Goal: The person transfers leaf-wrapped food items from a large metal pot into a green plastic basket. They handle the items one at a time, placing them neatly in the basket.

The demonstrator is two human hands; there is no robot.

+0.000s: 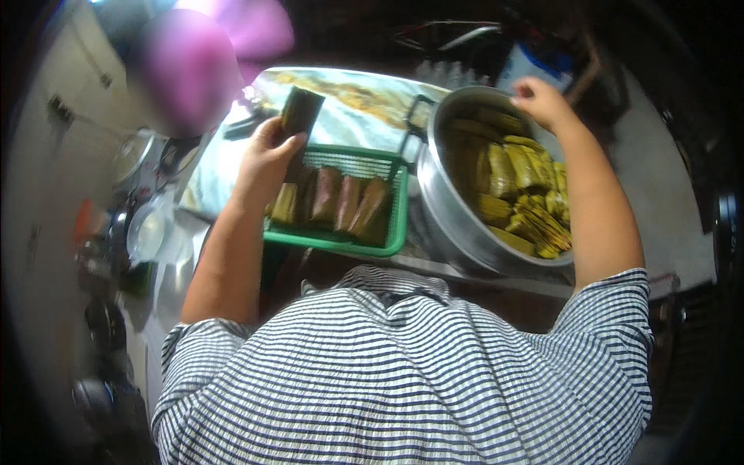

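Note:
My left hand (270, 148) holds a flat, dark leaf-wrapped parcel (303, 110) above the far left part of a green plastic basket (366, 250). Inside the basket lie several leaf-wrapped parcels (324, 195), some with a pinkish tint. To the right stands a large aluminium pot (433, 183). It contains yellow-green leaf-wrapped parcels (523, 168), some tied in bundles, and some look glossy. Over the pot's far right rim is my right hand (540, 102), its fingers curled. Whether anything small is between those fingers is unclear.
Basket and pot stand on a marble-patterned tabletop (349, 96). A person in pink (256, 29) is close by at the far left. Beyond the pot is a white and blue container (532, 64). A pale plastic tub (148, 229) sits among blurred kitchenware on the left.

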